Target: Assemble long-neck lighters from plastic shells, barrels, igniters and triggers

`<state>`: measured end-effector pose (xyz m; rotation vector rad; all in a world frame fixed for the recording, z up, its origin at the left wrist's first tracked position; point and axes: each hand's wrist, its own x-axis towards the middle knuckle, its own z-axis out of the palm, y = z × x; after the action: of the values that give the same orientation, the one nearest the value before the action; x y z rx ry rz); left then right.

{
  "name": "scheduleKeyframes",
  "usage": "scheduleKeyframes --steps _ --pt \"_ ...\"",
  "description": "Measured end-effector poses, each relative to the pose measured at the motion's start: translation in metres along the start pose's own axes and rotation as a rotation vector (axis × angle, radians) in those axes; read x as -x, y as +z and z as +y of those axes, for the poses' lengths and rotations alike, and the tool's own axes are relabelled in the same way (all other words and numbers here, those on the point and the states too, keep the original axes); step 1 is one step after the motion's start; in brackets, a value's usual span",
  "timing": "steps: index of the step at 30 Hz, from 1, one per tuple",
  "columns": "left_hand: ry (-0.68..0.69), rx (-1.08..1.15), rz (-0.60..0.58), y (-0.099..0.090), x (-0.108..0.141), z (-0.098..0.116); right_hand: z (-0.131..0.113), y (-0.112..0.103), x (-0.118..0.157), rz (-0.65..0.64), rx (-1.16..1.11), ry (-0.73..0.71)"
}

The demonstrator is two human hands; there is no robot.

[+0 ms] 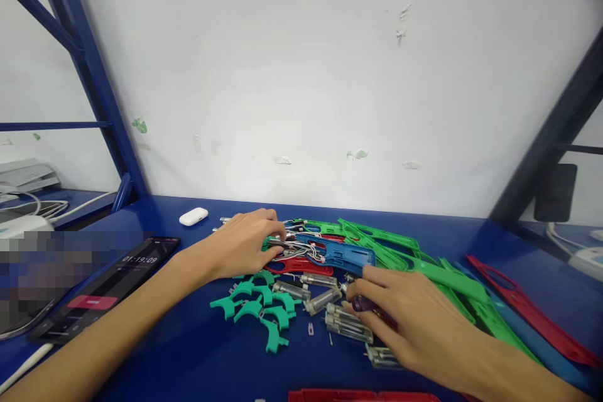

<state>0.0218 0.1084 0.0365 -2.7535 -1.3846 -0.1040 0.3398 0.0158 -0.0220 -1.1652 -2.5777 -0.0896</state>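
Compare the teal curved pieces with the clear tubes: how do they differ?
The teal curved pieces are opaque; the clear tubes are see-through. The teal curved pieces are arched, while the clear tubes are straight. Both lie in loose groups on the blue table.

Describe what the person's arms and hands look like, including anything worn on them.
The left hand and right hand are ungloved. The slim left forearm and right forearm are bare where they show, with no sleeve, watch, bracelet or ring visible.
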Motion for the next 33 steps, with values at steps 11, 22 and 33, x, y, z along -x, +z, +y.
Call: scheduleKeyframes --steps 11,22,33 --pt "-0.013 -0.071 -0.006 0.007 -0.003 -0.006 0.001 -0.006 -0.002 0.117 0.033 0.116" --pt "0.042 -0.037 0.016 0.01 -0.001 -0.003 0.106 -0.028 0.004 0.227 0.257 0.606" --pt "0.079 -0.06 0.05 0.01 -0.001 -0.001 0.169 -0.046 0.016 0.038 0.328 0.803"
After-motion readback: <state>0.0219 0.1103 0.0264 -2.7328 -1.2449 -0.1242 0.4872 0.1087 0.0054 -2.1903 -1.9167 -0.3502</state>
